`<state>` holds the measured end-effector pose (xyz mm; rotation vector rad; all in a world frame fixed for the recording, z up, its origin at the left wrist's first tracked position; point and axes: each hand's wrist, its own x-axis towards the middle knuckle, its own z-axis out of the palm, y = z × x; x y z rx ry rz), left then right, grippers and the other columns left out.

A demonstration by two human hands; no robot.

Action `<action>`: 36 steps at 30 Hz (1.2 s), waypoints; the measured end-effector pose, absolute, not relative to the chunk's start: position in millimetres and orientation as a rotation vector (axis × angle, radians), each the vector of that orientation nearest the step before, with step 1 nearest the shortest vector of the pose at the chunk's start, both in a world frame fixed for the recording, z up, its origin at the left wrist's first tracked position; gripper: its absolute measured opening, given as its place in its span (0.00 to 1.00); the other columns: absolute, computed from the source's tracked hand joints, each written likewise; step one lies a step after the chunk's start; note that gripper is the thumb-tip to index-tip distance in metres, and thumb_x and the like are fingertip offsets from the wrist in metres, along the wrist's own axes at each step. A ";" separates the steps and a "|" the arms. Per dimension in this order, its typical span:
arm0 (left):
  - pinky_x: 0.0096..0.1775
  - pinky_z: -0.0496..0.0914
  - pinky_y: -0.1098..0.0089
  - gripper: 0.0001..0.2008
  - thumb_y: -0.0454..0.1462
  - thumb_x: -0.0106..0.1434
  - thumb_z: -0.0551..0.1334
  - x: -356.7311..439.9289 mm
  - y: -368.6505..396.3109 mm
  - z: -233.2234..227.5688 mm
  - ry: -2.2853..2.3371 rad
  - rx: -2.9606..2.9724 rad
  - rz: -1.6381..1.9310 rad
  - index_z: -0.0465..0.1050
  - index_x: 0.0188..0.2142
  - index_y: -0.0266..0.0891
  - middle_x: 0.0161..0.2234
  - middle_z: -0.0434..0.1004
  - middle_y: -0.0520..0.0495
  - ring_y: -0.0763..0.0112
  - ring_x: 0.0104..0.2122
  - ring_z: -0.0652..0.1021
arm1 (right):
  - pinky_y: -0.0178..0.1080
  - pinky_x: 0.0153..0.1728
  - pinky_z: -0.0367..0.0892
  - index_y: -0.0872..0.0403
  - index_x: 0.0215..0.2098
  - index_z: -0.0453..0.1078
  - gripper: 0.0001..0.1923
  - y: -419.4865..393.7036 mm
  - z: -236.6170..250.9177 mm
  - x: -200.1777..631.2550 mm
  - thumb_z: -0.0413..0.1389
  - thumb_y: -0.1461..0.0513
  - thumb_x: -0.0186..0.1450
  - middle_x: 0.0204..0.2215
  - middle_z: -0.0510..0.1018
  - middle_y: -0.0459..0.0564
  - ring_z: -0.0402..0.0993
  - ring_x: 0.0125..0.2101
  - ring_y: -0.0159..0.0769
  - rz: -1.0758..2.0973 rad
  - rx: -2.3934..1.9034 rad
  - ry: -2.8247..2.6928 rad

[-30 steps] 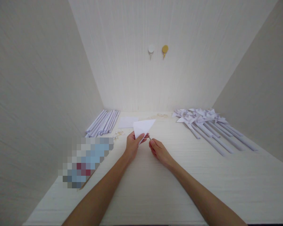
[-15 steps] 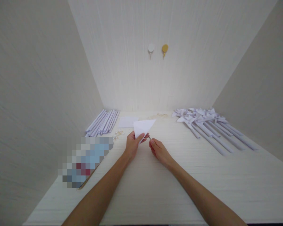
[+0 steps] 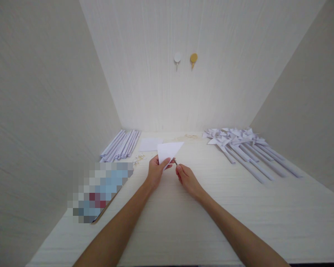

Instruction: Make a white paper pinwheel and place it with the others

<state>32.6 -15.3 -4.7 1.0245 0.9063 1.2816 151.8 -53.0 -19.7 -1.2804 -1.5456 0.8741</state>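
Note:
My left hand (image 3: 156, 171) is closed on a folded white sheet of paper (image 3: 168, 149), thumb on the near face and fingers behind it. The sheet is held up off the table, with a sharp corner pointing right. My right hand (image 3: 186, 178) is closed round a thin dark tool (image 3: 175, 162). The tool's tip is at the paper's lower right edge, close to my left fingertips. Most of the tool is hidden inside my fingers, so its kind is not clear.
Rolled paper sticks (image 3: 121, 144) lie stacked at the back left, beside flat paper (image 3: 150, 144) and small pale pieces (image 3: 139, 158). A blurred-out object (image 3: 108, 189) lies at left. Paper pinwheels (image 3: 233, 139) on sticks are piled at right. Two hooks (image 3: 193, 58) hang on the back wall.

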 end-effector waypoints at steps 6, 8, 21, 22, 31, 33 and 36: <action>0.33 0.69 0.69 0.17 0.41 0.42 0.67 31.9 -16.3 -4.0 0.898 1.021 1.282 0.72 0.30 0.34 0.30 0.77 0.43 0.68 0.29 0.76 | 0.34 0.18 0.47 0.50 0.17 0.52 0.22 -53.3 -18.7 151.0 0.37 0.47 0.61 0.13 0.56 0.42 0.52 0.17 0.31 0.851 -1.313 -1.552; 0.33 0.69 0.69 0.16 0.41 0.42 0.67 32.3 -16.5 -3.8 0.896 1.016 1.284 0.72 0.30 0.34 0.29 0.77 0.44 0.69 0.29 0.76 | 0.34 0.19 0.48 0.50 0.17 0.51 0.22 -53.2 -18.6 150.7 0.37 0.47 0.61 0.13 0.56 0.42 0.52 0.17 0.31 0.834 -1.319 -1.560; 0.30 0.68 0.72 0.14 0.37 0.43 0.66 22.9 -12.6 -0.2 0.837 1.018 1.139 0.71 0.30 0.33 0.27 0.77 0.45 0.69 0.28 0.76 | 0.32 0.16 0.44 0.52 0.19 0.54 0.19 -49.6 -14.8 170.2 0.39 0.51 0.61 0.12 0.54 0.39 0.48 0.14 0.27 1.079 -1.267 -1.686; 0.30 0.68 0.72 0.14 0.37 0.43 0.66 22.3 -12.3 0.0 0.836 1.019 1.127 0.71 0.30 0.33 0.27 0.77 0.45 0.70 0.27 0.76 | 0.32 0.16 0.44 0.52 0.19 0.55 0.19 -49.3 -14.6 171.6 0.39 0.51 0.61 0.12 0.54 0.39 0.48 0.14 0.26 1.098 -1.263 -1.691; 0.31 0.68 0.72 0.13 0.35 0.41 0.66 17.5 -10.2 1.2 0.834 1.031 1.045 0.71 0.29 0.33 0.28 0.77 0.44 0.70 0.28 0.76 | 0.31 0.14 0.42 0.53 0.20 0.55 0.20 -45.8 -17.2 177.3 0.41 0.48 0.60 0.12 0.52 0.38 0.45 0.13 0.24 1.293 -1.184 -1.671; 0.32 0.68 0.71 0.13 0.34 0.41 0.66 16.5 -10.1 1.4 0.827 1.043 1.029 0.71 0.30 0.33 0.29 0.77 0.44 0.69 0.28 0.76 | 0.30 0.14 0.41 0.53 0.19 0.54 0.21 -45.0 -18.1 178.1 0.42 0.47 0.59 0.11 0.51 0.37 0.44 0.13 0.23 1.342 -1.161 -1.654; 0.33 0.68 0.71 0.13 0.34 0.42 0.66 15.6 -10.2 1.4 0.820 1.053 1.017 0.71 0.30 0.32 0.29 0.77 0.44 0.69 0.28 0.76 | 0.30 0.13 0.41 0.53 0.18 0.54 0.23 -44.4 -18.2 179.1 0.42 0.44 0.57 0.11 0.51 0.37 0.44 0.13 0.23 1.380 -1.145 -1.638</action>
